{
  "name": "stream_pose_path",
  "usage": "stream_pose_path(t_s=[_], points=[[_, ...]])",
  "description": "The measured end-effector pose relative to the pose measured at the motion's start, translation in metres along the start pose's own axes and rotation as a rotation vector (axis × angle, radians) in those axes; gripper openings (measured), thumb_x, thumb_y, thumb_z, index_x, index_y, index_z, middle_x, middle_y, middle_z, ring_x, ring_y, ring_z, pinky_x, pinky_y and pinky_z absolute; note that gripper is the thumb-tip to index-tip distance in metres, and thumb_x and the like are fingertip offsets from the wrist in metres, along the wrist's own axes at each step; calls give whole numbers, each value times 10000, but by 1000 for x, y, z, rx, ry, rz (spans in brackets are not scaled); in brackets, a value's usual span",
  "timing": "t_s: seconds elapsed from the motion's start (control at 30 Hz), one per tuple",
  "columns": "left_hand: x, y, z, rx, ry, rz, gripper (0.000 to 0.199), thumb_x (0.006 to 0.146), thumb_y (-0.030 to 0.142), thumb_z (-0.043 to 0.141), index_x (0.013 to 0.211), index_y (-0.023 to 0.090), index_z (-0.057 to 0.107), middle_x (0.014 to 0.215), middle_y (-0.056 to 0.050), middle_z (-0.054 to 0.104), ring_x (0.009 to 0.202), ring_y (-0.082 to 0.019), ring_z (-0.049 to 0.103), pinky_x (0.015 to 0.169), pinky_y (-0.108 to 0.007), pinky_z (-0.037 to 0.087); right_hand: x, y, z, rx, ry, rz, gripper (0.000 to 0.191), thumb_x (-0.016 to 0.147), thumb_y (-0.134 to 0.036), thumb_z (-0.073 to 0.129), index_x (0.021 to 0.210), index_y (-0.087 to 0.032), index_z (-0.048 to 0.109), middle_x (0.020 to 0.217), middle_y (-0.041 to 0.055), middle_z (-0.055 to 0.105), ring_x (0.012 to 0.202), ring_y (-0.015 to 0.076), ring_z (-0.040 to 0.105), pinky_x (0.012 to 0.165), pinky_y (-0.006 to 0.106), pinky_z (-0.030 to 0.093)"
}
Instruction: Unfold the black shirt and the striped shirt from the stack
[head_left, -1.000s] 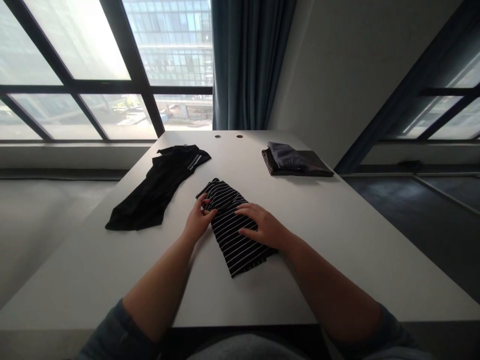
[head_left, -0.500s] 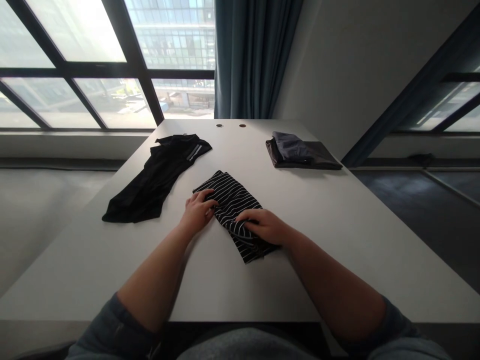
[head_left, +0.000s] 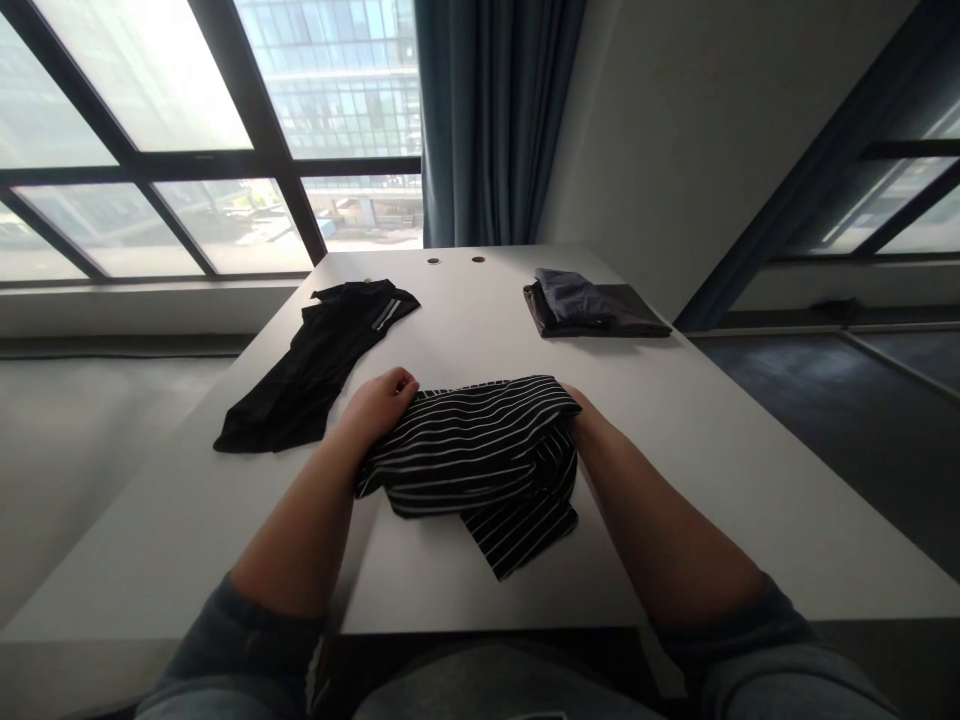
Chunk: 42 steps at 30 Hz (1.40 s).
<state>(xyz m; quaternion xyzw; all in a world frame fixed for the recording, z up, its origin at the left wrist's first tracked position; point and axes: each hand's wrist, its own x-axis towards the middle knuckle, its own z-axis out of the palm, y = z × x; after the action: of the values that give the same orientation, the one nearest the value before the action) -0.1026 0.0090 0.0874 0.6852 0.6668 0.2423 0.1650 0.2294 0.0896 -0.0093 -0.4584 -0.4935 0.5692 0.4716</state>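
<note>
A black garment with thin white stripes (head_left: 472,450) lies bunched in the middle of the white table (head_left: 465,320), with one layer drawn across the top and a corner hanging toward me. My left hand (head_left: 377,403) is curled at its left end, gripping the fabric. My right hand (head_left: 586,422) is at its right end, with the fingers hidden under the cloth. A plain black shirt (head_left: 315,365) with a reflective strip lies to the left, not touching my hands.
A folded dark garment pile (head_left: 592,308) sits at the far right of the table. Several small round holes (head_left: 433,260) mark the far edge. Behind the table are large windows (head_left: 150,150) and a blue curtain (head_left: 487,120). The table's front edge is beneath my forearms.
My hands have moved apart and lifted the striped garment, which was a narrow folded strip and now spreads wide between them. The view has shifted slightly.
</note>
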Motion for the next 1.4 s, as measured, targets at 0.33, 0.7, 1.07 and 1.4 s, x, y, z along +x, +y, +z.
stream_pose_path(t_s=[0.33, 0.7, 1.07, 1.4], points=[[-15, -30, 46, 126, -192, 473, 401, 895, 314, 717, 1294, 287, 701, 1441, -75, 657, 1332, -339, 591, 1158, -532, 427, -23, -38, 11, -876, -383, -630, 368, 881, -195, 660, 1237, -255, 724, 1317, 85, 686, 1277, 274, 608, 1150, 476, 468], [-18, -21, 26, -497, -385, 72, 435, 966, 605, 566, 1064, 226, 757, 1037, -42, 771, 965, -255, 713, 894, -367, 569, -40, -47, 31, -270, -634, 29, 347, 936, -488, 667, 1062, -171, 729, 969, 82, 746, 836, 212, 697, 780, 339, 578], [-24, 1, 56, 151, 8, 547, 291, 1020, 375, 585, 1270, 286, 704, 1311, -61, 713, 1230, -281, 612, 1108, -491, 450, -45, -40, 58, -852, -142, -713, 145, 975, -244, 597, 1028, -207, 727, 1094, 91, 732, 1070, 247, 666, 1027, 427, 519], [-16, -8, 79, 81, -129, 429, 189, 990, 319, 614, 1108, 239, 738, 1141, -71, 753, 1079, -271, 685, 979, -444, 518, -40, -5, 75, -1023, -388, -766, 134, 905, -105, 676, 979, -201, 731, 1009, 78, 745, 1031, 264, 638, 998, 469, 511]])
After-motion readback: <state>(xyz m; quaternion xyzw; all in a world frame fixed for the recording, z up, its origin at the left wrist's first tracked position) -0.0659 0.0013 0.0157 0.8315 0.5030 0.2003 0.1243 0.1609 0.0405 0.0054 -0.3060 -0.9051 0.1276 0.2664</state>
